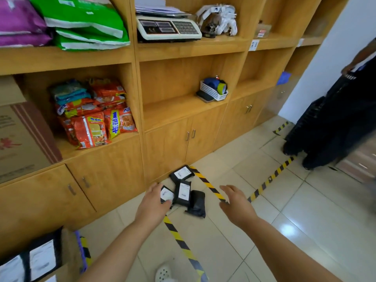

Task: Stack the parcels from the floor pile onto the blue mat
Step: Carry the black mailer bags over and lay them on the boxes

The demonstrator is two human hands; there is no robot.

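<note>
Shoe (pixel 163 273): ours, white, bottom edge, nearest us
Left hand (pixel 154 202): fingers loosely extended, holding nothing, touching or just over nearest parcel (pixel 166 194)
Right hand (pixel 234 202): spread open, empty, right of pile
Parcels (pixel 184 190): four black bags on floor at cabinet base (pixel 166 151), ahead between our hands
Long axes: mostly pointing away from us
Blue mat: not visible
</note>
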